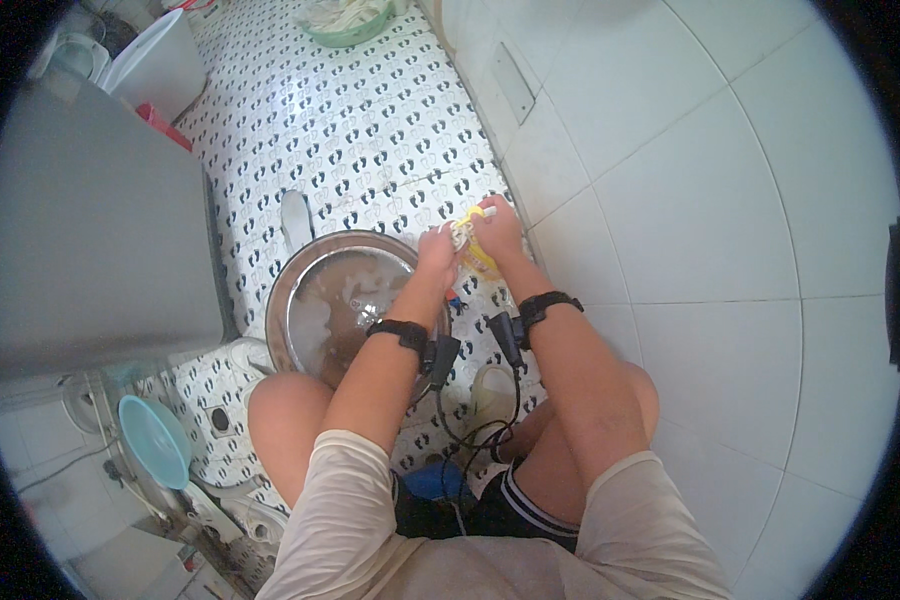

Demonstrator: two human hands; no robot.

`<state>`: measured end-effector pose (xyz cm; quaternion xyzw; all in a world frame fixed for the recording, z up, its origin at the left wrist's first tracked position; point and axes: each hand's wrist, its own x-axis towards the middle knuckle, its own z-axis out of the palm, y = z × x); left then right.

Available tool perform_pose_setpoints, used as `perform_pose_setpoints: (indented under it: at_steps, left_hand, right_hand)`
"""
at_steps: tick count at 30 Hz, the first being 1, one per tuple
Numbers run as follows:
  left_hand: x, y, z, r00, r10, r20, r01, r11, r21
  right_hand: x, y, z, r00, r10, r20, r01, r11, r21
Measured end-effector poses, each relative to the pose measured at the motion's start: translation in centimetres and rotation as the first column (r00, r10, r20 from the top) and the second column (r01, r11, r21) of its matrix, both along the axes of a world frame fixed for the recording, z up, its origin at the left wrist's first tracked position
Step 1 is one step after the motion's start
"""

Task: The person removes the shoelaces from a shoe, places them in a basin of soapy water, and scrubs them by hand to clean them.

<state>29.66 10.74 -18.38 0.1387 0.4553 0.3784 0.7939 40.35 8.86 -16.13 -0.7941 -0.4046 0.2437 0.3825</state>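
Both my hands are raised beyond the right edge of a metal basin and close together. My left hand (437, 254) and my right hand (499, 232) are closed on a small white and yellow thing (461, 235). Fingers cover much of it, so its kind is unclear. Yellow loops or strips hang just below the right hand. Water with pale suds fills the round metal basin (278, 318), which stands on the floor to the left of my hands and partly behind my left forearm.
A grey slipper (295, 221) lies beyond the basin. Farther off are a green basin (346, 40) with pale cloth and a white tub (160, 66). A grey cabinet-like block (100, 230) and blue basin (155, 442) flank my left; a tiled wall (690, 240) rises on the right.
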Motion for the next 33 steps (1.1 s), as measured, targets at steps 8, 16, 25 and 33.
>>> perform_pose_setpoints:
  at_steps: [8, 16, 25, 33]
  left_hand:
    - [0.1, -0.5, 0.9, 1.000, -0.002, 0.016, 0.002, 1.000, -0.023]
    - [-0.3, -1.7, 1.5, 0.999, -0.016, 0.038, 0.017, 0.999, -0.037]
    - [-2.1, -4.3, 4.1, 0.992, -0.124, 0.027, 0.126, 0.990, -0.061]
    - [-7.7, -5.5, 8.0, 0.949, -0.203, 0.243, 0.185, 0.978, 0.095]
  right_hand:
    - [0.5, 0.2, -1.3, 0.994, -0.011, 0.105, 0.006, 0.999, 0.041]
    - [0.2, -0.3, -0.5, 0.993, -0.034, 0.114, 0.037, 0.999, -0.026]
    - [-0.5, -2.7, 1.4, 0.991, -0.073, 0.108, 0.080, 0.995, -0.058]
    - [-4.8, -4.2, 4.1, 0.837, -0.014, -0.547, -0.088, 0.983, -0.160]
